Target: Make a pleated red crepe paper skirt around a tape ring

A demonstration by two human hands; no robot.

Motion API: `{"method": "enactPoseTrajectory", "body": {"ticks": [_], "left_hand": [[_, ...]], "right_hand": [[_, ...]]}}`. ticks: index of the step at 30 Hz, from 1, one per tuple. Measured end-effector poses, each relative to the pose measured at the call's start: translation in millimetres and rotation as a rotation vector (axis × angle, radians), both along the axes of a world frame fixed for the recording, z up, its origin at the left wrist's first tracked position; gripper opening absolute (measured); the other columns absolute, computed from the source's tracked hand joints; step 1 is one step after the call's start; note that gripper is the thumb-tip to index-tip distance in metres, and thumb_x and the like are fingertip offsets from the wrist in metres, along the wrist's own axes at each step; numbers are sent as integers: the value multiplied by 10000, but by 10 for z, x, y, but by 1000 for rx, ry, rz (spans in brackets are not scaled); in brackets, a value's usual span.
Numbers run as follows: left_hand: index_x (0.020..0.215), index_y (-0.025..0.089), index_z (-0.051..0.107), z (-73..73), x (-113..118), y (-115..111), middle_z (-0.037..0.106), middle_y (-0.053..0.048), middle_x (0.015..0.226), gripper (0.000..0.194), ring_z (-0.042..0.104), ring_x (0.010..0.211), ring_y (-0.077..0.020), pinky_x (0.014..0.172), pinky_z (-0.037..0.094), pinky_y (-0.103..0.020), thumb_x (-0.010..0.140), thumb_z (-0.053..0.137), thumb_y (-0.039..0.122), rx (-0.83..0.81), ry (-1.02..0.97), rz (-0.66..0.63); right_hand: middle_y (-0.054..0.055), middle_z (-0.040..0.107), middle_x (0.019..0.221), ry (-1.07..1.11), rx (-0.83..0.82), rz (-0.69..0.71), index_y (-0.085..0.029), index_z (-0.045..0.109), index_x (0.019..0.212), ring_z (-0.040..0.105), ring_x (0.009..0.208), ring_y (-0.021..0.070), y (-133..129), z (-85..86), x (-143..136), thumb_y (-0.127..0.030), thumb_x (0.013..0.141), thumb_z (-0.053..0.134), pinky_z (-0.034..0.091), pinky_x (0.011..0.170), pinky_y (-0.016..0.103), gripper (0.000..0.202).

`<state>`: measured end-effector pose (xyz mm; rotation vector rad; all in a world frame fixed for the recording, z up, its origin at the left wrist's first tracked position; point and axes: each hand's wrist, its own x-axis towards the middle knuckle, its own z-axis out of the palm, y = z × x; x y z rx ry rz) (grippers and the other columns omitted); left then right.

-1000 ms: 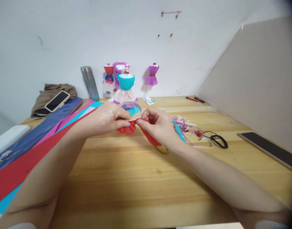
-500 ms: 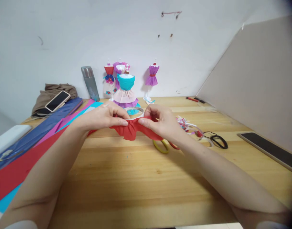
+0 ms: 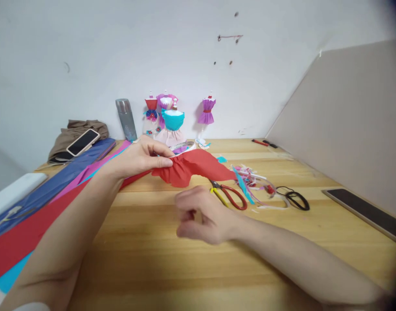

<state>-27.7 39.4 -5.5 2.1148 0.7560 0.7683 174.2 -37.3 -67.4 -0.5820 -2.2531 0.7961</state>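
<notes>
My left hand pinches the gathered upper edge of a red crepe-paper piece between thumb and fingers. Folds bunch up beside the thumb, while the right end spreads flatter. A white strip runs along its top edge towards a pale ring, which looks like a tape roll, just behind. My right hand is below the red piece, apart from it. Its fingers are loosely curled and blurred, the thumb stands away from them, and nothing shows between. Scissors with red and yellow handles lie behind that hand.
Small dressed mannequins stand by the wall, beside a flask. Coloured paper sheets cover the left side. Paper scraps and ribbons, a black cord loop and a dark flat device lie to the right.
My right hand has let go of the red piece and come down towards me. My left hand still holds it. The view has tilted slightly upwards.
</notes>
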Motion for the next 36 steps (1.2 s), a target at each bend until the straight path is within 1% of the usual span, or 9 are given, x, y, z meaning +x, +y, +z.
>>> {"method": "enactPoseTrajectory", "body": {"ticks": [3,6,10,14,18,25,29,34,36], "left_hand": [[747,140,785,20,-20,-40,672,-22,614,156,544,550,-110,538,470,-219,737,722,282,1,-41,-33],[772,144,798,32,-40,-56,692,-32,639,168,567,570,-120,553,480,-225,751,725,294,27,-21,-50],[797,137,804,26,-47,-34,720,-43,687,190,601,611,-130,580,485,-224,757,715,300,39,28,-22],[798,140,799,15,-36,-5,737,-34,716,182,607,628,-124,595,485,-214,757,706,290,51,59,15],[798,147,797,13,-10,-6,752,-32,739,178,626,661,-137,604,489,-219,776,686,284,101,114,26],[829,148,787,6,20,-19,742,-22,760,190,625,692,-141,620,464,-222,826,656,285,207,176,71],[823,147,793,8,13,-14,740,-21,743,194,619,688,-138,633,466,-224,811,660,288,196,178,64],[828,152,796,15,14,-12,751,-20,752,191,626,697,-139,633,464,-221,803,654,277,209,186,67],[824,157,793,15,14,-8,752,-17,755,183,626,698,-137,634,465,-219,810,652,273,210,186,63]], "right_hand": [[-17,529,587,108,-450,53,-202,502,634,472,513,104,153,-213,-81,-619,838,597,374,490,242,473],[5,577,649,303,-542,49,-192,564,730,507,552,123,274,-340,-47,-763,768,578,411,536,263,573],[17,562,599,390,-449,-220,-185,568,660,501,558,134,224,-342,-7,-747,829,522,418,552,278,589],[29,565,572,265,-247,-450,-187,559,595,510,552,132,99,-253,-12,-642,904,477,404,544,273,556],[18,540,547,203,-33,-505,-189,580,582,491,542,131,88,-198,-3,-503,907,500,382,541,277,458],[-6,511,551,312,-89,-519,-204,552,617,440,514,121,115,-178,-80,-423,822,596,350,518,270,303],[-23,439,522,271,35,-511,-208,543,593,390,502,118,112,-198,-88,-354,827,605,326,522,272,282],[27,634,736,316,74,-415,-217,637,742,583,704,179,130,-184,-77,-319,844,598,452,666,307,150],[23,631,721,351,19,-408,-212,622,721,574,684,171,144,-196,-78,-316,835,617,449,659,305,154]]}}
